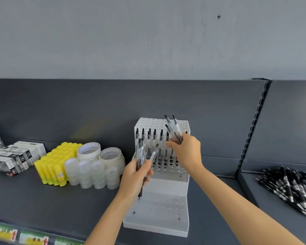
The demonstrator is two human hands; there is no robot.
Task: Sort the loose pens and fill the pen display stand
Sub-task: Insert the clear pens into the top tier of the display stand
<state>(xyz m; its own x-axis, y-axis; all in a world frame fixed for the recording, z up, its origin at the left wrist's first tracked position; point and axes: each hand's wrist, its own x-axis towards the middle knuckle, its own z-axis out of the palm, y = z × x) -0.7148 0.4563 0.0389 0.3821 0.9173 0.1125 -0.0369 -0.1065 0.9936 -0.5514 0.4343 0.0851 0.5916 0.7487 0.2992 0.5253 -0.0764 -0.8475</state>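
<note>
Both hands' fingers (146, 167) curl round pens (173, 129) — gripping.

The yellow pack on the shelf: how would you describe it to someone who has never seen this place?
From the white pen display stand in the middle of the dark shelf, look left, past the tape rolls and clear tubs. There sits the yellow pack, a tight block of round-capped tubes. It alone among its neighbours is bright yellow; the boxes beyond are black and white.

Place: you stand at a stationery shop's shelf (42, 200).
Proof: price labels (4, 234), glue sticks (55, 165), tape rolls (88, 157), pen stand (166, 183).
</note>
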